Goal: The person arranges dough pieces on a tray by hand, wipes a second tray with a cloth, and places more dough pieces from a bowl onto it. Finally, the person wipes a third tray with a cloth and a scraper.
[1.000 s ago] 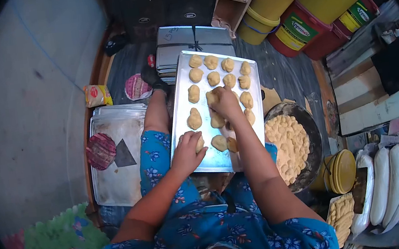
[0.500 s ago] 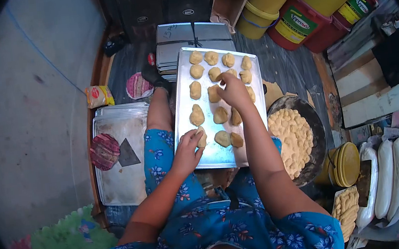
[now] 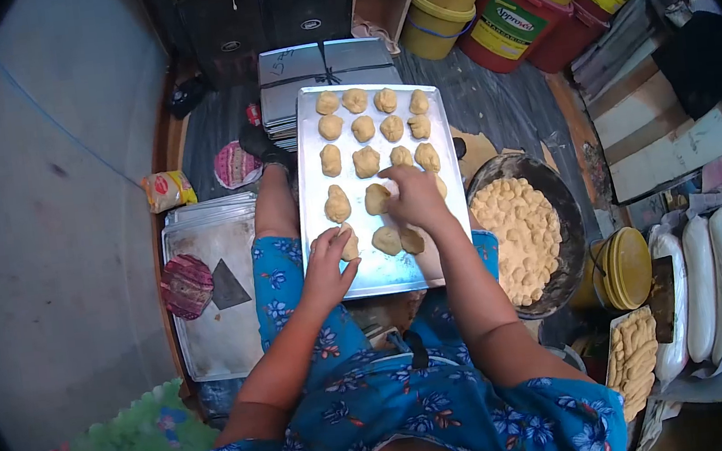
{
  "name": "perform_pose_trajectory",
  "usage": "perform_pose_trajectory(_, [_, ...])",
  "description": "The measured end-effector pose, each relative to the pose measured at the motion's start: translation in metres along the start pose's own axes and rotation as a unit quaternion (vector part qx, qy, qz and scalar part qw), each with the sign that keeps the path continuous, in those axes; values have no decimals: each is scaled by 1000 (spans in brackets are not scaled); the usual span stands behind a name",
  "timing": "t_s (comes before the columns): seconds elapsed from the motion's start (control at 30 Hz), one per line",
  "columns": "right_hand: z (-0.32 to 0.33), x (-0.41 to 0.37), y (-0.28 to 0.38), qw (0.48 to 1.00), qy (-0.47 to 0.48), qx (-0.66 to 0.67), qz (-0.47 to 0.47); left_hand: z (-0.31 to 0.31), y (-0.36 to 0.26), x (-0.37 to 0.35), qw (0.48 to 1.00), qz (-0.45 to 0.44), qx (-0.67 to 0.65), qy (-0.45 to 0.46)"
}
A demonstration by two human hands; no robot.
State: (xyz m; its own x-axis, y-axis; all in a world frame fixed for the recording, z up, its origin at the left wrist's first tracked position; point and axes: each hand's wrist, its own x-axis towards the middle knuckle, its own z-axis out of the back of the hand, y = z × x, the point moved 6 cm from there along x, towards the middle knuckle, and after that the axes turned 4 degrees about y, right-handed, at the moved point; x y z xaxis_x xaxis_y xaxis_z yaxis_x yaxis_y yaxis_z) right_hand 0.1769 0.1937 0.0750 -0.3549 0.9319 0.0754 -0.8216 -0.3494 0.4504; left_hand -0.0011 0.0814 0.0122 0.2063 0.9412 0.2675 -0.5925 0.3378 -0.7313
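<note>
A metal baking tray (image 3: 307, 142) lies across my lap, carrying rows of dough pieces (image 3: 366, 162), mostly rounded lumps, with some flatter ones near the front. At the tray's near left, my left hand (image 3: 324, 270) has its fingers and thumb around a small dough piece (image 3: 349, 243). My right hand (image 3: 417, 194) reaches over the middle of the tray, its fingers bent down onto a dough piece that the hand mostly hides. Close by its fingertips lies a flattened dough piece (image 3: 377, 198). Two more flat pieces (image 3: 387, 240) touch each other below.
Right of the tray stands a dark round pan (image 3: 572, 237) heaped with dough pieces. More trays are stacked at left (image 3: 215, 349) and behind (image 3: 341, 54). A yellow lidded bucket (image 3: 629, 266), white wrapped packs (image 3: 700, 289) and large tubs (image 3: 509, 21) stand at right.
My right hand has moved toward me, from a dough piece in the tray's middle row to the row nearer my lap. My left hand stays at the same dough piece. The view has shifted slightly.
</note>
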Motion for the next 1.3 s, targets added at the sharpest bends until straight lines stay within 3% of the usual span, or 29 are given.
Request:
perform_pose_trajectory(0.13, [15,-4,-17,999,32,35,-27,0,0,0,1000,3,1,1])
perform_pose_trajectory(0.27, [-6,-13,-1,995,68,-73,-8,1,-4,2,1000,0,-4,1])
perform_pose_trajectory(0.5, [-31,-8,1,999,14,-32,15,1,-3,2,1000,4,-4,4])
perform_pose_trajectory(0.7, [17,-19,-13,998,-31,8,-47,1,0,2,1000,1,-1,-3])
perform_pose_trajectory(0.8, [14,-24,-14,985,77,-107,-114,1,0,2,1000,5,-8,0])
perform_pose_trajectory(0.83, [3,-25,-20,986,62,-131,-76,1,-1,3,1000,7,-10,2])
perform_pose_trajectory(0.93, [-10,-19,-24,985,81,-120,-97,1,0,3,1000,7,1,3])
perform_pose_trajectory(1.13, [0,-21,-8,998,7,-48,-35,1,-1,3,1000,8,-4,1])
perform_pose_trajectory(1.23, [6,-11,-35,998,-33,20,-53,-1,2,2,1000,10,9,9])
perform_pose_trajectory(1.3, [14,0,-40,993,-54,-56,-87,-1,2,2,1000,12,11,8])
